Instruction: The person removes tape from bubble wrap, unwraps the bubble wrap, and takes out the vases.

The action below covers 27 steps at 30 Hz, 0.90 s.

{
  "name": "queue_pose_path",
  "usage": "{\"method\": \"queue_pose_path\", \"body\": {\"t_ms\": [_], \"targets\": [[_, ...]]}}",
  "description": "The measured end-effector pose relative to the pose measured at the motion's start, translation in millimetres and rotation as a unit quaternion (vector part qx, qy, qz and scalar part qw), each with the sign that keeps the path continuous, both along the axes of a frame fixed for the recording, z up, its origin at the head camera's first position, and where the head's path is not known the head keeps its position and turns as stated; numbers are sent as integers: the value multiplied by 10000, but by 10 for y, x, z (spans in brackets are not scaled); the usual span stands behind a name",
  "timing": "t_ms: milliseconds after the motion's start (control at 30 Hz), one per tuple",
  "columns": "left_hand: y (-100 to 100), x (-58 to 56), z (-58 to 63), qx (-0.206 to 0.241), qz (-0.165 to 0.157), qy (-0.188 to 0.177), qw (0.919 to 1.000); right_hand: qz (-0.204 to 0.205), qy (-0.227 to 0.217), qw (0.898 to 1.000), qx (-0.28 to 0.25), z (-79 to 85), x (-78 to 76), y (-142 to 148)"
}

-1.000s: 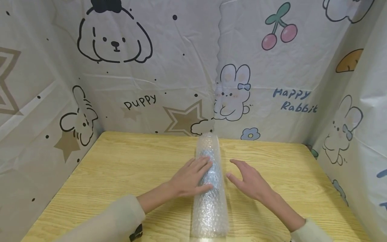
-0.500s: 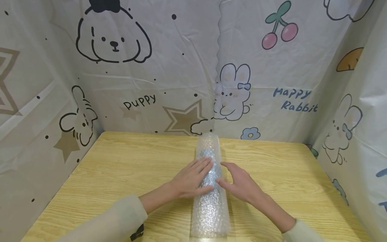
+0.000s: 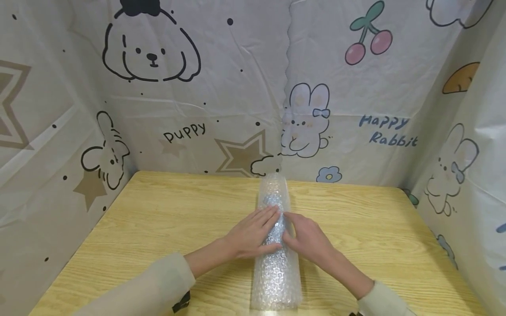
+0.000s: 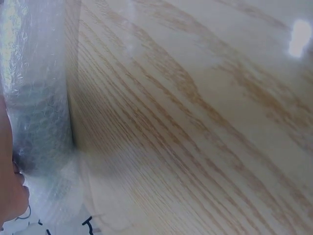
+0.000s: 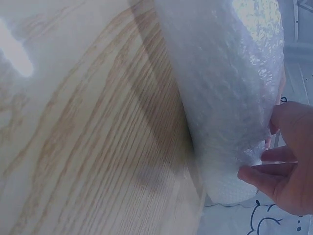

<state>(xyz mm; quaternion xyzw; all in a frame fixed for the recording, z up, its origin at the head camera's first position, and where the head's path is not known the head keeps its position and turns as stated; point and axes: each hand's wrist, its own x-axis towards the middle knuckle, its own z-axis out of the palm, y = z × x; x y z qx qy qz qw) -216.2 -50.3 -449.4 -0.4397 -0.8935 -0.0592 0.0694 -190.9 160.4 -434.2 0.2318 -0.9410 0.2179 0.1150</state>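
Observation:
A long roll of bubble wrap [image 3: 276,278] lies lengthwise on the table, with something bluish showing through its middle. My left hand [image 3: 253,232] rests across the top of it from the left, fingers extended and thumb apart. From the right side, my right hand [image 3: 310,237] touches the roll with thumb and forefinger spread apart. In the right wrist view, the right hand's fingertips [image 5: 247,174] lie against the wrap [image 5: 220,88]. Only a part of the left hand [image 4: 11,196] shows at the edge of the left wrist view, beside the wrap [image 4: 36,58].
The yellow wood-grain table [image 3: 178,206] extends on both sides of the roll. Behind it hangs a pale printed cloth [image 3: 221,96] with cartoon animals, and more cloth encloses the left and right sides. A dark strap [image 3: 182,302] shows under the left sleeve.
My right hand has moved left from beside the roll until it touches the wrap. The left hand has stayed on top, and the roll has barely moved.

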Motion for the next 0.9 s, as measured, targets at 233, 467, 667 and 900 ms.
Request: {"method": "queue_pose_path", "body": {"t_ms": [233, 467, 667, 900], "targets": [[13, -10, -8, -62, 47, -59, 10000, 213, 1104, 9920, 566, -38, -36, -15], [20, -6, -23, -61, 81, -116, 9999, 390, 1704, 9832, 534, -86, -61, -28], [20, 0, -32, -116, 84, -95, 9999, 450, 1819, 9804, 614, -110, -77, -40], [16, 7, -30, -95, 38, -27, 9999, 532, 1828, 9801, 569, -99, -77, -38]]}}
